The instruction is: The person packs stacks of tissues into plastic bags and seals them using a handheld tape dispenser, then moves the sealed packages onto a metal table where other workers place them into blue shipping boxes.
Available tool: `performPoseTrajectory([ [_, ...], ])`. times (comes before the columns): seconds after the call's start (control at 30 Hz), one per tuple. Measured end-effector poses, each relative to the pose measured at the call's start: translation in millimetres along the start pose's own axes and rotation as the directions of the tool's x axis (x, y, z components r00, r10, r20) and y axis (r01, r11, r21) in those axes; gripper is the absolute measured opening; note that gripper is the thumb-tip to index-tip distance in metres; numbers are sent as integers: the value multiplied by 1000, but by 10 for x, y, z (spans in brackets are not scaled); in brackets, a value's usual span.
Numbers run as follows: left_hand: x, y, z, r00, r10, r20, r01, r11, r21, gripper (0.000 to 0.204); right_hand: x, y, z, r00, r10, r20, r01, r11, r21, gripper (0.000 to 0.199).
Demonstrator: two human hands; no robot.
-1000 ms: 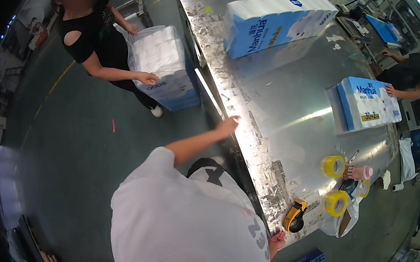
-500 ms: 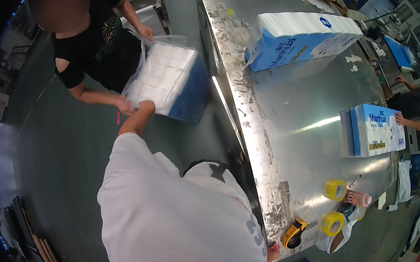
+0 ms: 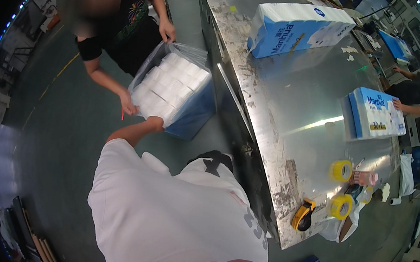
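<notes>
- Resting at the near corner of a clear bag (image 3: 196,111), the left hand (image 3: 154,123) touches its edge; the fingertips are hidden, so whether they pinch the film I cannot tell.
- The bag sits upright beside the counter (image 3: 302,105), its mouth up, a stack of white packs (image 3: 171,84) filling it.
- A co-worker's one hand (image 3: 167,32) is at the far edge and the other hand (image 3: 129,106) at the left edge; spread like this, the three hands probably keep the film apart around the packs.
- The left forearm (image 3: 132,133) slants forward and to the right from a white sleeve, knuckles uppermost, the elbow slightly bent, which suits a low, forward hold.
- The right hand is out of view, so its grip cannot be told.
- The tape dispenser (image 3: 303,215) lies at the counter's near end, seemingly for easy access.
</notes>
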State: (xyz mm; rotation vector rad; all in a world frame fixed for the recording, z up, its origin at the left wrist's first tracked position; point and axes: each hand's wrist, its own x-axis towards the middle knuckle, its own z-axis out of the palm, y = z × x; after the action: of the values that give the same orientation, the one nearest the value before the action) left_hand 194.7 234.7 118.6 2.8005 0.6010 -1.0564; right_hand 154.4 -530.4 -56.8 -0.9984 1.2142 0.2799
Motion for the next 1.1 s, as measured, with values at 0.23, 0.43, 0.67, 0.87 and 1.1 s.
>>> performPoseTrajectory([
  [0.23,66,1057,411,933,-152,-326,19,926,-377,30,-237,187,-270,856,-28,517,423,612,-668,24],
  [0.43,-150,1615,921,927,185,-326,-221,972,-77,45,-271,758,-1063,916,42,399,221,777,-589,29],
  [0.67,-988,2333,1815,912,-401,-84,271,745,-610,38,-1090,1070,-964,710,-92,698,698,225,-680,23],
  [0.87,-1175,3251,1985,857,153,491,500,-21,-866,26,-2946,1254,657,501,-27,865,655,664,-359,14],
  [1.1,-1036,3947,2070,686,278,672,723,-158,-672,20,-3795,1709,1411,-177,-172,969,850,-524,62,32],
])
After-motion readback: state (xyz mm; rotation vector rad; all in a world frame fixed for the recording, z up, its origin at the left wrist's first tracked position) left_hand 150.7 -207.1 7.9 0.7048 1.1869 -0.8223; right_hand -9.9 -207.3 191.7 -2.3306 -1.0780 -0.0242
